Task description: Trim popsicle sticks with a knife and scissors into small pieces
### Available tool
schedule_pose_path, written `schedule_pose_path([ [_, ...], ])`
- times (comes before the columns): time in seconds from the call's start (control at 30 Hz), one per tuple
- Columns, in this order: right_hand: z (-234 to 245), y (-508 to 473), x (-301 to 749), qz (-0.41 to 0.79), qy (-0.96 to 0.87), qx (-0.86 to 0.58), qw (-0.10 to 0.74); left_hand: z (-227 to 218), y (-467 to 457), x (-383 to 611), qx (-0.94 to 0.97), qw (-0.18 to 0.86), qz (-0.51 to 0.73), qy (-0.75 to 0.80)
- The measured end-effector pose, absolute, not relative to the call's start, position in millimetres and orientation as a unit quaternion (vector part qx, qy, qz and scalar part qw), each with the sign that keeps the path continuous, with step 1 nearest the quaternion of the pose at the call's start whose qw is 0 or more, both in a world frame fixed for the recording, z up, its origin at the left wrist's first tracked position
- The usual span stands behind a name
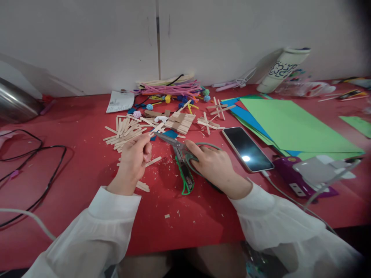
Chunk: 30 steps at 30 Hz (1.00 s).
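One stick (157,127) in L hand (133,157) grip, at scissors (176,144) blades.

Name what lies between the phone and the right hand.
In the head view, only a narrow bare strip of red table separates the phone from the right hand.

Red table (87,162), scattered with wood chips. Landmark: black rectangular smartphone (247,148), lying screen-up. Right of the phone: green paper sheet (290,123) stacked on blue paper sheets (246,117). Left of the phone: green utility knife (185,179); farther left, pile of loose flat wooden craft sticks (124,133). Far left: black looped cable (43,170). Behind the phone: pink pipe-cleaner bundle (174,88).
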State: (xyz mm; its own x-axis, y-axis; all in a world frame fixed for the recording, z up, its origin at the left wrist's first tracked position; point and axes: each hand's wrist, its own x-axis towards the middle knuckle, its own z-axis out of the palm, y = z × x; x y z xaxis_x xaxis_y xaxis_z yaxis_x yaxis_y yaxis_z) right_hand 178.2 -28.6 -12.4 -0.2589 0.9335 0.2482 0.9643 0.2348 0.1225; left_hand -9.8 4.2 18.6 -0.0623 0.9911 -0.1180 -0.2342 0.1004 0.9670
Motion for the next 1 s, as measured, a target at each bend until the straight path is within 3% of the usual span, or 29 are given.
schedule_pose_path([
  [0.27,-15.7,-23.2,180.2,-0.052,-0.775,-0.607,0.165,15.6,7.2,-10.8,0.405,0.521,0.547,0.515],
  [0.6,-8.9,-22.3,176.7,-0.075,-0.776,-0.617,0.106,14.2,6.4,-7.6,0.415,0.501,0.551,0.522],
  [1.0,-10.4,-22.5,179.9,-0.108,-0.772,-0.615,0.117,17.2,5.1,-7.3,0.413,0.512,0.55,0.515],
])
